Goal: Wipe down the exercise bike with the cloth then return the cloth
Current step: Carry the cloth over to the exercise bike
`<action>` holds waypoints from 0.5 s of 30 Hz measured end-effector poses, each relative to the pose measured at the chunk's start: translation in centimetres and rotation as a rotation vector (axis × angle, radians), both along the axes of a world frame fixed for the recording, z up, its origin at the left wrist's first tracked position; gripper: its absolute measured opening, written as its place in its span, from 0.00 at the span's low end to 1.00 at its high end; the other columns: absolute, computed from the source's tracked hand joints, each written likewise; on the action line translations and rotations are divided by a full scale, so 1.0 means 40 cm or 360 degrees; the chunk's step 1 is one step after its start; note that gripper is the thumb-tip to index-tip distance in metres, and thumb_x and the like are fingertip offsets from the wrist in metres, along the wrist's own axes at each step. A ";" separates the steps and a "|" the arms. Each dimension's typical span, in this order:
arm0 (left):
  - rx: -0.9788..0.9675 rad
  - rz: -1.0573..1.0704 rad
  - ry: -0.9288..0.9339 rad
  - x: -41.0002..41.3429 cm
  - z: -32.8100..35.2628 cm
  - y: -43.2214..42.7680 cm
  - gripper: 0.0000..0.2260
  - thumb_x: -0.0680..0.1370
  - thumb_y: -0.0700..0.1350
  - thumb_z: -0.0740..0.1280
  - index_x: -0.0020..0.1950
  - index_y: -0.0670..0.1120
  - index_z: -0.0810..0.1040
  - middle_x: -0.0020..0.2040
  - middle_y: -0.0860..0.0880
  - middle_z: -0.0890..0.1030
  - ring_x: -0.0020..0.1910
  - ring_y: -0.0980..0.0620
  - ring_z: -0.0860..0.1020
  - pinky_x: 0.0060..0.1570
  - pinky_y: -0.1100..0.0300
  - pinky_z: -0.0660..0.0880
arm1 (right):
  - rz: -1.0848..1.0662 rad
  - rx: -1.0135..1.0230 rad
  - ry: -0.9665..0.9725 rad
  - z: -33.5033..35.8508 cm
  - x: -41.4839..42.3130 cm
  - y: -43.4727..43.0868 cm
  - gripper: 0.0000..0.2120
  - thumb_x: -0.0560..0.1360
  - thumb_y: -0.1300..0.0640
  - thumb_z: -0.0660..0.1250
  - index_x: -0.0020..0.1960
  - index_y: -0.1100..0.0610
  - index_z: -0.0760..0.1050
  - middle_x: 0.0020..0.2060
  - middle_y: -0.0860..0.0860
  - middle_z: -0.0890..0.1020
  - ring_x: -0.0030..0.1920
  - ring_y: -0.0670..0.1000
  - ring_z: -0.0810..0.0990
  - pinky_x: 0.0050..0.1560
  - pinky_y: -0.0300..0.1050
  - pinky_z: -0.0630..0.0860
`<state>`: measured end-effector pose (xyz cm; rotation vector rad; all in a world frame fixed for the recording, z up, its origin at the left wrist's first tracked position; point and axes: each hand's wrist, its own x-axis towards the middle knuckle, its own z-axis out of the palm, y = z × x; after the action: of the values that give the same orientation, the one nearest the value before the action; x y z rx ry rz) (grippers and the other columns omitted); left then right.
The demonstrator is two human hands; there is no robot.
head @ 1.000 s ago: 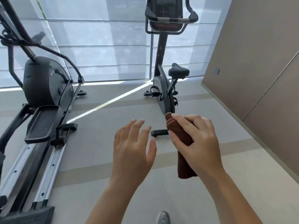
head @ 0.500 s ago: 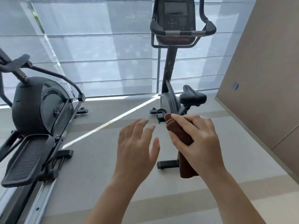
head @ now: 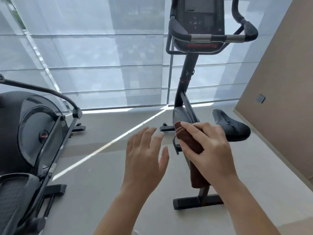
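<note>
A black exercise bike [head: 186, 78] stands right in front of me, with its console and handlebar [head: 216, 38] at the top and its saddle [head: 232, 126] to the right. My right hand [head: 208, 150] grips a folded brown cloth [head: 188, 141] in front of the bike's frame, apart from it. The cloth's lower end hangs below my palm. My left hand [head: 145, 155] hovers beside it with straight, spread fingers and holds nothing.
An elliptical trainer [head: 30, 133] fills the left side, its pedal at the lower left. Shaded windows [head: 94, 56] run along the back. A beige wall [head: 288, 82] closes off the right. Grey floor [head: 101, 167] lies between the two machines.
The view has come closer to the bike and tilted up, so the console and saddle appear larger. Both hands keep the same pose, the right one still holding the cloth.
</note>
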<state>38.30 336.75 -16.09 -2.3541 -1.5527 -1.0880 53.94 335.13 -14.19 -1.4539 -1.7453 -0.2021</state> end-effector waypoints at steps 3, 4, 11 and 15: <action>0.0041 -0.0053 -0.0031 -0.037 0.027 0.185 0.16 0.75 0.48 0.58 0.55 0.41 0.78 0.55 0.42 0.79 0.57 0.42 0.74 0.59 0.51 0.64 | -0.0030 -0.0001 -0.0017 0.032 -0.046 0.178 0.18 0.72 0.46 0.64 0.60 0.51 0.77 0.48 0.49 0.80 0.48 0.55 0.74 0.49 0.50 0.75; 0.0063 -0.0069 -0.0036 -0.046 0.036 0.243 0.16 0.75 0.48 0.58 0.55 0.41 0.78 0.55 0.42 0.79 0.57 0.42 0.74 0.59 0.51 0.63 | -0.0044 0.0011 -0.0027 0.042 -0.059 0.234 0.19 0.72 0.46 0.62 0.60 0.51 0.77 0.48 0.49 0.80 0.48 0.54 0.74 0.50 0.48 0.73; 0.0089 -0.0121 -0.0058 -0.083 0.059 0.565 0.15 0.74 0.48 0.59 0.53 0.42 0.78 0.56 0.43 0.79 0.58 0.42 0.74 0.59 0.49 0.66 | -0.0134 0.0070 0.0030 0.068 -0.091 0.550 0.18 0.71 0.49 0.67 0.60 0.49 0.77 0.48 0.48 0.80 0.48 0.55 0.73 0.44 0.54 0.76; 0.0125 -0.0164 -0.0057 -0.064 0.064 0.725 0.15 0.74 0.48 0.59 0.53 0.42 0.78 0.55 0.43 0.79 0.58 0.42 0.74 0.59 0.51 0.63 | -0.0153 0.0066 0.0065 0.066 -0.067 0.701 0.18 0.70 0.49 0.67 0.60 0.49 0.76 0.49 0.48 0.80 0.49 0.55 0.73 0.45 0.56 0.77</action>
<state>35.72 365.74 -13.52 -2.3979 -1.3863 -1.1957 51.27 363.17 -11.53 -1.5030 -1.6309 -0.2563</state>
